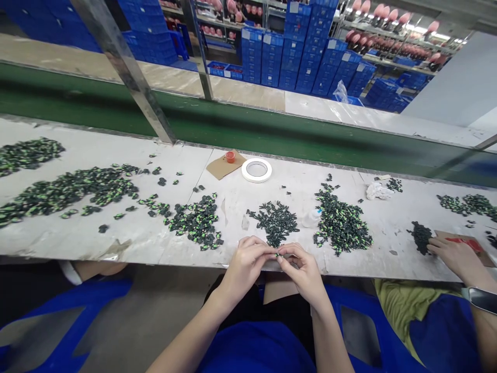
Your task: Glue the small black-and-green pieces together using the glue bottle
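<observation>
Over the table's front edge my left hand (250, 260) and my right hand (302, 268) meet, fingertips pinched together. Between them is a tiny black-and-green part (277, 255), mostly covered by the fingers; which hand bears it more is hard to see. Just beyond the fingertips lies a pile of small dark oblong pieces (276, 221). Left of it spreads a pile of black-and-green parts (198, 221). A larger pile of black parts with green bits (341, 223) lies to the right, with a small clear plastic item (310, 218) at its left side.
A tape roll (257, 170) and a red cup (230, 156) on cardboard (217, 168) stand at the back. A long heap of parts (73, 191) stretches left. At right, a co-worker's hand (454, 254) touches a black pile (421, 237). A metal post (128, 72) rises behind.
</observation>
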Motion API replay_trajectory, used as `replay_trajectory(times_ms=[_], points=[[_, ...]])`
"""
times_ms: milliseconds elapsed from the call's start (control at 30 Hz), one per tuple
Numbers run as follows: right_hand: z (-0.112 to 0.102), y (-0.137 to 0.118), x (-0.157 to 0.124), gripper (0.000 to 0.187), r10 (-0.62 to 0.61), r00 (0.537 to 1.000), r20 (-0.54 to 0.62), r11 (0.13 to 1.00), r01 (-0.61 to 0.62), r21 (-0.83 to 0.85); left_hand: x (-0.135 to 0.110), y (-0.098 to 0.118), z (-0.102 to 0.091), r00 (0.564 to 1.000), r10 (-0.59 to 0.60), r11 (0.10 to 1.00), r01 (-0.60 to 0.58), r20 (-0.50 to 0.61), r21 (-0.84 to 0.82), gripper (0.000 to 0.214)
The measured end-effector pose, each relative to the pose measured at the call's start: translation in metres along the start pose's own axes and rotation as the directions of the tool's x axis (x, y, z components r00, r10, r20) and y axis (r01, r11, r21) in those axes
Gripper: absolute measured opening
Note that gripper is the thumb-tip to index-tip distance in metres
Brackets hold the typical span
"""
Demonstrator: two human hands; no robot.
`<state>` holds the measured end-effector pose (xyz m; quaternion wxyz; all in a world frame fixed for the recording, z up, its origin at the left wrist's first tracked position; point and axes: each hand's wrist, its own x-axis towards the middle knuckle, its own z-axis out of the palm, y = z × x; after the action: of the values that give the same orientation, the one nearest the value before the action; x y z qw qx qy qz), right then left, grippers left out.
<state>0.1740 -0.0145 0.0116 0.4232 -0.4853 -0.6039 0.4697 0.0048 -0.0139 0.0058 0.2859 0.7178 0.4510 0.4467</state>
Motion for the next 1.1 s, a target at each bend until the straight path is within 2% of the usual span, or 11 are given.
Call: replay_trajectory(times_ms=[200, 300, 333, 400, 467, 500, 633, 700, 800, 933, 1100], points=[[-0.022, 0.004, -0.007, 0.013, -0.072, 0.997, 0.012, 0.990, 0.073, -0.121, 0.000, 0.000, -0.002, 0.995, 0.005, 1.000, -0.005, 0.096, -0.001, 0.020], [-0.050, 0.014, -0.004, 0.021, -0.094, 0.978, -0.186, 0.966, 0.044, -0.257, 0.001, -0.014, -0.018, 1.000, -0.027, 0.995, 0.028, -0.013, 0.096, 0.021], [-0.061, 0.018, -0.001, 0.025, -0.117, 0.944, -0.308, 0.947, 0.013, -0.321, 0.001, -0.022, -0.025, 0.995, -0.039, 0.987, 0.052, -0.092, 0.150, 0.019], [-0.078, 0.026, 0.006, 0.035, -0.194, 0.825, -0.532, 0.882, -0.091, -0.462, 0.003, -0.038, -0.042, 0.960, -0.057, 0.957, 0.131, -0.275, 0.257, 0.013], [-0.089, 0.033, 0.014, 0.049, -0.293, 0.736, -0.611, 0.812, -0.147, -0.565, 0.007, -0.054, -0.059, 0.908, -0.050, 0.908, 0.215, -0.415, 0.360, 0.013], [-0.091, 0.036, 0.019, 0.057, -0.337, 0.724, -0.603, 0.777, -0.148, -0.612, 0.009, -0.061, -0.066, 0.904, -0.034, 0.883, 0.227, -0.427, 0.411, 0.017], [-0.084, 0.050, 0.041, 0.084, -0.375, 0.822, -0.429, 0.678, -0.072, -0.731, 0.019, -0.083, -0.087, 0.980, 0.032, 0.821, 0.085, -0.194, 0.564, 0.044], [-0.078, 0.056, 0.052, 0.085, -0.352, 0.859, -0.371, 0.662, -0.051, -0.748, 0.023, -0.087, -0.092, 0.997, 0.020, 0.785, 0.031, -0.076, 0.618, 0.047], [-0.071, 0.059, 0.065, 0.073, -0.359, 0.873, -0.330, 0.664, -0.010, -0.748, 0.026, -0.086, -0.095, 0.998, -0.057, 0.738, 0.022, 0.030, 0.675, 0.047], [-0.067, 0.052, 0.068, 0.052, -0.314, 0.892, -0.326, 0.771, 0.039, -0.636, 0.031, -0.084, -0.092, 0.990, -0.118, 0.727, 0.038, 0.071, 0.686, 0.033], [-0.057, 0.037, 0.051, 0.043, -0.137, 0.908, -0.396, 0.965, 0.031, -0.261, 0.032, -0.081, -0.076, 0.990, -0.106, 0.780, 0.026, 0.091, 0.625, 0.020]])
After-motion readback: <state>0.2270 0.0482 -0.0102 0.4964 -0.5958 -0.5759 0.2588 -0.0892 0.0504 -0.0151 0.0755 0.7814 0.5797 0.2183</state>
